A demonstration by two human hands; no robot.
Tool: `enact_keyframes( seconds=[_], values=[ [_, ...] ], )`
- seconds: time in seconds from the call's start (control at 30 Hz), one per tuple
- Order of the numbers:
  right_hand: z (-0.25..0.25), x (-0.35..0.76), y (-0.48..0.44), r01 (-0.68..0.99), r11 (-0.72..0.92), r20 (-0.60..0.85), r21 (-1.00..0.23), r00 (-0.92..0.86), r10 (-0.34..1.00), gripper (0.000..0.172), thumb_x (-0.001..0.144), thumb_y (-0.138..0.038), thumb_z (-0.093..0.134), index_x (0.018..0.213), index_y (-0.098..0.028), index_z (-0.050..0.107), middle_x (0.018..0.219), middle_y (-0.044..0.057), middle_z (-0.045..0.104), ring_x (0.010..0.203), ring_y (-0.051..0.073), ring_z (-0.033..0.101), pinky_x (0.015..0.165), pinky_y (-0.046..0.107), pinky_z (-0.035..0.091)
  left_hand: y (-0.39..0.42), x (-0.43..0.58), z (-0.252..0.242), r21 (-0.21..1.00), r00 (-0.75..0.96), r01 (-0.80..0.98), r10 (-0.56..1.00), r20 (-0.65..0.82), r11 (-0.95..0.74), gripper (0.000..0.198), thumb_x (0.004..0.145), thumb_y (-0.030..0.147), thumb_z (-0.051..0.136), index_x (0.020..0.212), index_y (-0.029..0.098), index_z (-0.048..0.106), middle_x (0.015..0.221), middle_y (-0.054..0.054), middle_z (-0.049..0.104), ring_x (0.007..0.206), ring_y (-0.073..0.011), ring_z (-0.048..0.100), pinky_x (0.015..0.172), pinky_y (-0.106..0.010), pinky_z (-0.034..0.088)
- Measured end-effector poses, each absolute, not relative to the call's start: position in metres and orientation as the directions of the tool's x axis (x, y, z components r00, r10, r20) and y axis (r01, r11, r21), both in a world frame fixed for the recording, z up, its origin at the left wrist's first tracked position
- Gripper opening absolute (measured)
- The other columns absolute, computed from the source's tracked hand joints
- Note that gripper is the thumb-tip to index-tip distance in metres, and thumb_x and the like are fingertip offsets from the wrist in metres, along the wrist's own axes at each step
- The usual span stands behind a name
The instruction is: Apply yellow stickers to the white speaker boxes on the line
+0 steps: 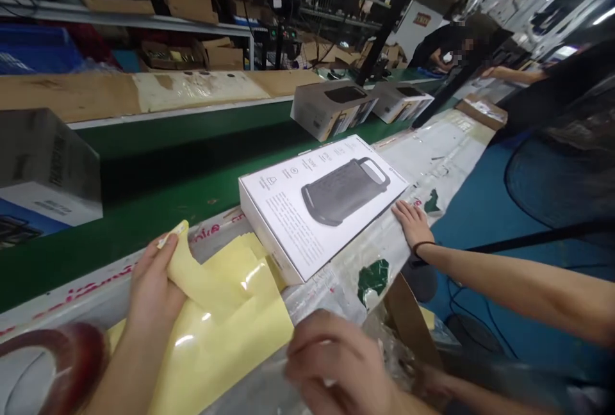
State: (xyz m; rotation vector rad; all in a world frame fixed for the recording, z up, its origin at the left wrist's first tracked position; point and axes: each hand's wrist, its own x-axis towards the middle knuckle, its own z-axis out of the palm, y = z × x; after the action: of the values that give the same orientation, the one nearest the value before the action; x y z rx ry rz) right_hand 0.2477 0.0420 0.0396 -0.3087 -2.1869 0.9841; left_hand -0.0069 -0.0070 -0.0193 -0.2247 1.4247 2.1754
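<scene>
My left hand (156, 280) grips the raised corner of a yellow glossy sheet (225, 351), thumb on top. A small white label strip shows at that corner. The sheet looks like sticker backing, and more yellow sheets lie beneath it. My right hand (343, 360) is in the air at the bottom, fingers curled together and blurred. A tiny pale spot shows between its fingers, too unclear to name. Ahead lies a white carton (293, 223) printed with a dark speaker-like device, flat on the bench edge. A co-worker's hand (414, 223) with a dark wristband touches its right edge.
A green conveyor belt (192, 165) runs behind the bench, bearing a grey carton (48, 165) at left and two more cartons (331, 107) farther along. A red-brown tape roll (72, 364) is at lower left. Other people work at far right.
</scene>
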Motion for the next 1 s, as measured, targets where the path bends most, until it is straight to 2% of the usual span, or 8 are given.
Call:
enact_keyframes(
  seconds=[0.13,0.27,0.37,0.5,0.63,0.77,0.9,1.0],
  values=[
    [0.083,0.223,0.082,0.029,0.481,0.348,-0.876,-0.653,0.672,0.004,0.093,-0.019,0.062,0.090,-0.021,0.060,0.079,0.001,0.063,0.072,0.013,0.062,0.064,0.024,0.053,-0.008,-0.010,-0.026,0.781,-0.836,-0.530,0.359,-0.415,-0.332,0.033,0.053,0.018,0.091,0.078,0.016,0.069,0.071,-0.001,0.067,0.061,-0.0107,0.060,0.054,-0.013,0.052],
    [0.092,0.175,0.115,0.278,0.430,0.084,-0.859,-0.753,0.653,0.018,0.090,-0.035,0.065,0.085,-0.019,0.061,0.074,0.001,0.065,0.066,0.014,0.062,0.058,0.024,0.049,-0.011,-0.011,-0.028,0.742,-0.810,-0.567,0.406,-0.423,-0.358,0.046,0.042,0.026,0.097,0.078,0.017,0.071,0.075,0.000,0.069,0.062,-0.0110,0.062,0.055,-0.014,0.053],
    [0.084,0.153,0.119,0.433,0.591,0.059,-0.681,-0.772,0.633,0.011,0.087,-0.029,0.064,0.083,-0.020,0.058,0.070,0.000,0.065,0.063,0.015,0.061,0.056,0.025,0.045,-0.015,-0.010,-0.028,0.705,-0.781,-0.606,0.448,-0.436,-0.369,0.051,0.038,0.032,0.099,0.077,0.016,0.070,0.073,0.000,0.068,0.061,-0.0110,0.062,0.052,-0.014,0.051],
    [0.073,0.147,0.116,0.562,0.783,0.166,-0.266,-0.774,0.611,0.005,0.086,-0.024,0.055,0.084,-0.019,0.054,0.071,0.003,0.062,0.061,0.018,0.057,0.053,0.027,0.035,-0.018,-0.010,-0.029,0.658,-0.745,-0.647,0.500,-0.441,-0.385,0.051,0.041,0.034,0.099,0.079,0.016,0.070,0.073,-0.001,0.069,0.059,-0.0103,0.061,0.051,-0.014,0.049],
    [0.065,0.149,0.120,0.562,0.827,0.304,-0.020,-0.785,0.540,0.031,0.083,-0.028,0.053,0.111,-0.013,0.054,0.091,0.012,0.062,0.076,0.026,0.060,0.062,0.034,0.044,-0.020,-0.012,-0.031,0.626,-0.717,-0.679,0.527,-0.457,-0.383,0.051,0.045,0.035,0.099,0.082,0.017,0.070,0.075,0.000,0.069,0.060,-0.0101,0.062,0.053,-0.013,0.049],
    [0.060,0.148,0.129,0.550,0.828,0.313,-0.106,-0.772,0.553,0.041,0.082,-0.033,0.059,0.118,-0.015,0.053,0.102,0.013,0.058,0.096,0.031,0.058,0.080,0.041,0.048,-0.020,-0.014,-0.033,0.617,-0.706,-0.692,0.532,-0.467,-0.376,0.051,0.044,0.033,0.099,0.083,0.018,0.069,0.077,-0.001,0.070,0.063,-0.0123,0.065,0.056,-0.016,0.053],
    [0.056,0.146,0.137,0.573,0.781,0.248,-0.251,-0.741,0.623,0.032,0.097,-0.047,0.049,0.112,-0.020,0.056,0.091,0.008,0.059,0.084,0.026,0.058,0.069,0.034,0.045,-0.021,-0.014,-0.034,0.620,-0.701,-0.695,0.533,-0.473,-0.365,0.052,0.044,0.033,0.099,0.083,0.017,0.069,0.076,0.000,0.070,0.060,-0.0115,0.064,0.053,-0.016,0.051],
    [0.055,0.145,0.142,0.575,0.773,0.236,-0.267,-0.739,0.631,0.027,0.103,-0.040,0.040,0.108,-0.021,0.058,0.090,0.007,0.062,0.083,0.025,0.059,0.068,0.033,0.042,-0.020,-0.013,-0.033,0.627,-0.707,-0.689,0.526,-0.472,-0.363,0.053,0.043,0.033,0.099,0.083,0.017,0.069,0.076,-0.001,0.070,0.060,-0.0116,0.064,0.053,-0.016,0.051]
  ],
)
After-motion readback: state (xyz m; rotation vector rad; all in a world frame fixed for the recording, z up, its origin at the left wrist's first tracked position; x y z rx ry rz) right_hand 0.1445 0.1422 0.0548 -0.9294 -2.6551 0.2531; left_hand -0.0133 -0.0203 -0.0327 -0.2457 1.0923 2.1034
